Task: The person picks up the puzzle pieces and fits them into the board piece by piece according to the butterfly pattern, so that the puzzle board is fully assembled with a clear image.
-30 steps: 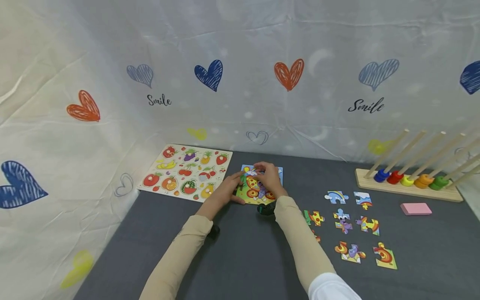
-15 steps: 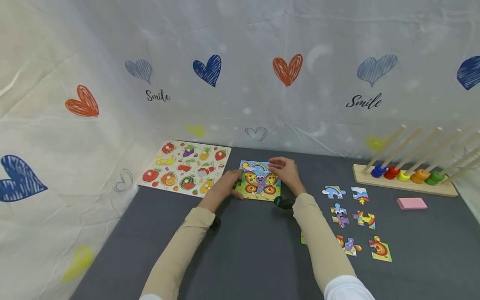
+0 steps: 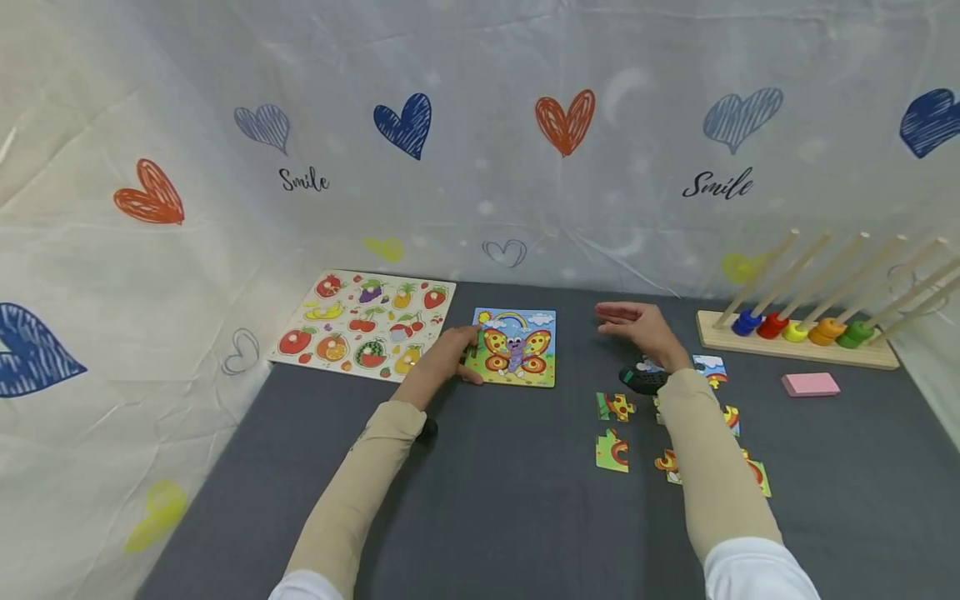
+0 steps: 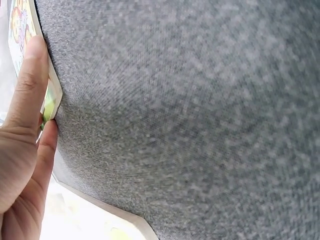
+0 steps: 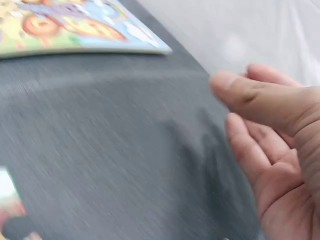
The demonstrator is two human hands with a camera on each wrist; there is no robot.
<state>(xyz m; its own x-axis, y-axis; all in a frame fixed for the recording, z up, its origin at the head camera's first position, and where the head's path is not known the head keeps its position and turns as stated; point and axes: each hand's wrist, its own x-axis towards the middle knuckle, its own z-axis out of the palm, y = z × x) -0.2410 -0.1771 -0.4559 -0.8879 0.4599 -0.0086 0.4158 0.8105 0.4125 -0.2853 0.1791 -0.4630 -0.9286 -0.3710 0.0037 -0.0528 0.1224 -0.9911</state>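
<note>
A square puzzle board with a butterfly picture lies on the dark table in the head view. My left hand holds its left side, the thumb by the front corner and the fingers along the left edge. In the left wrist view, thumb and fingertip are at the board's edge. My right hand is in the air to the right of the board, fingers extended and nothing in them. Loose butterfly jigsaw pieces lie below and to its right, several partly hidden by the right forearm.
A fruit peg puzzle lies left of the butterfly board. At the right stand a wooden peg rack with coloured rings and, before it, a pink block. A white curtain printed with hearts rises behind the table.
My right hand has moved off the butterfly board to the right, its fingers straightening. The left hand has stayed at the board's left side. The head view has shifted slightly.
</note>
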